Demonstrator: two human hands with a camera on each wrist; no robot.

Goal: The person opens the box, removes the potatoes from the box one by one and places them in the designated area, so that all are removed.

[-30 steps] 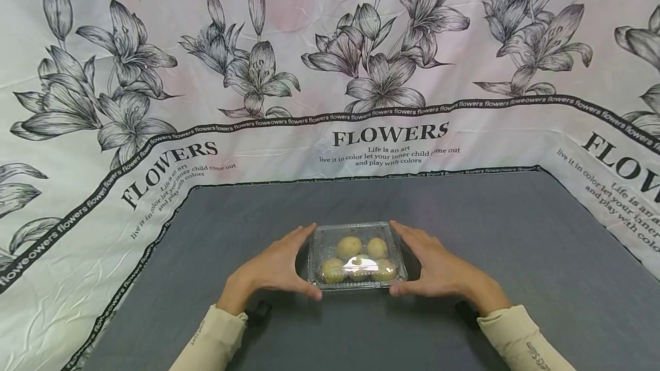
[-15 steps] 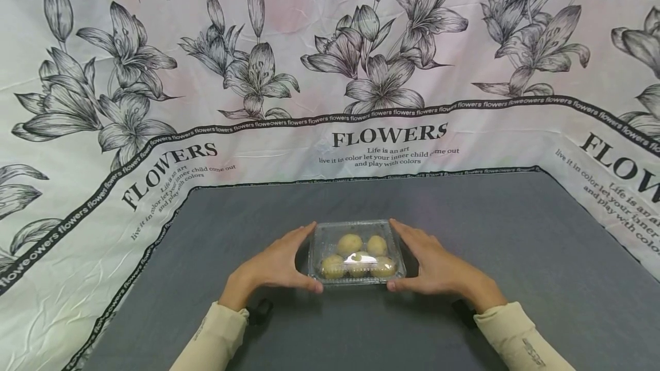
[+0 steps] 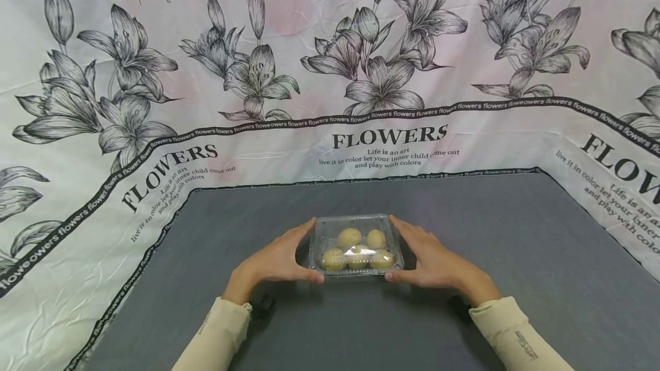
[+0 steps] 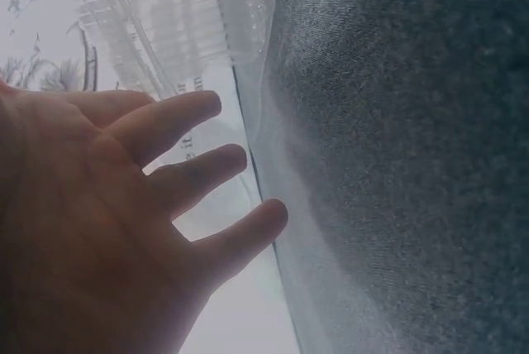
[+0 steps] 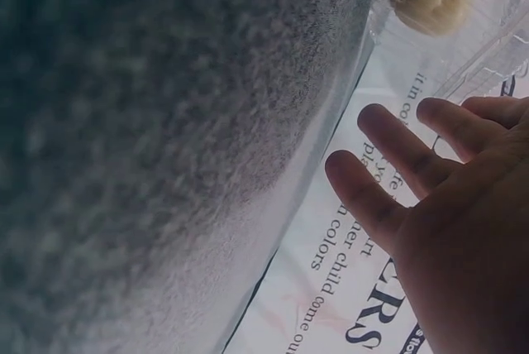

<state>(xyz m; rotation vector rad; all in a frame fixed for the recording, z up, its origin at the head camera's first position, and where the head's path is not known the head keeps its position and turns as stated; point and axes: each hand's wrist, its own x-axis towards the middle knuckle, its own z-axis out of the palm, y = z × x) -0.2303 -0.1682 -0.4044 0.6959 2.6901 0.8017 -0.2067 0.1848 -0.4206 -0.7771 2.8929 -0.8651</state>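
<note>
A clear plastic lidded box (image 3: 330, 225) is at the middle of the table in the head view. Inside it lie several round, pale yellow pieces (image 3: 349, 237), some with darker patches. My left hand (image 3: 278, 256) holds the box's left side, thumb at the near corner and forefinger at the far one. On the opposite side my right hand (image 3: 435, 259) grips it the same way. Both wrist views show the other fingers spread beside the box. In the left wrist view the ribbed box wall (image 4: 140, 31) rises past my fingertips (image 4: 269, 217).
A dark grey cloth covers the table (image 3: 350, 331). Behind and along both sides hangs a white and pink curtain (image 3: 289, 90) printed with lilies and lettering. A dark wrist strap (image 3: 264, 307) shows below my left wrist.
Both hands and the box have shifted a little upward in the head view, away from me. The hold on both sides stays the same.
</note>
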